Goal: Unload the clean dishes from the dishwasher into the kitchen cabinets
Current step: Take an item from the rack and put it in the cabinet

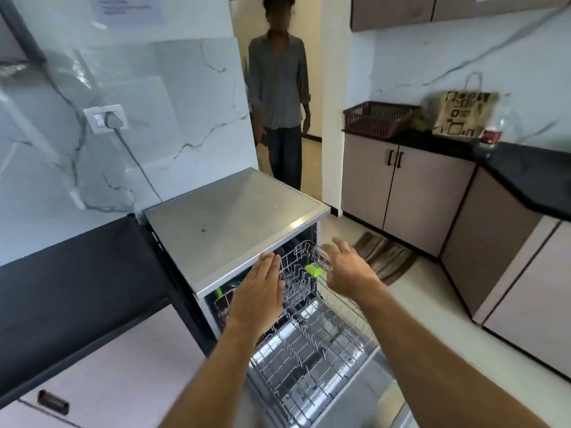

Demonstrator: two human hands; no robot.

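The dishwasher [234,223] stands open below me, with a flat steel top. Its upper wire rack [296,273] sits partly inside and carries green clips [313,269]. The lower wire rack [312,344] is pulled out over the open door and looks bare of dishes. My left hand [259,291] reaches over the upper rack with straight fingers, its tips at the front edge of the steel top. My right hand [346,267] hovers open over the rack's right side, holding nothing. The back of the upper rack is hidden under the top.
A person [278,88] stands in the doorway beyond the dishwasher. A black counter [77,279] lies to the left. On the right counter [525,168] stand a brown basket [377,118], a printed bag [463,114] and a bottle [494,131]. Base cabinets [401,189] line the right wall; a floor mat [386,254] lies by them.
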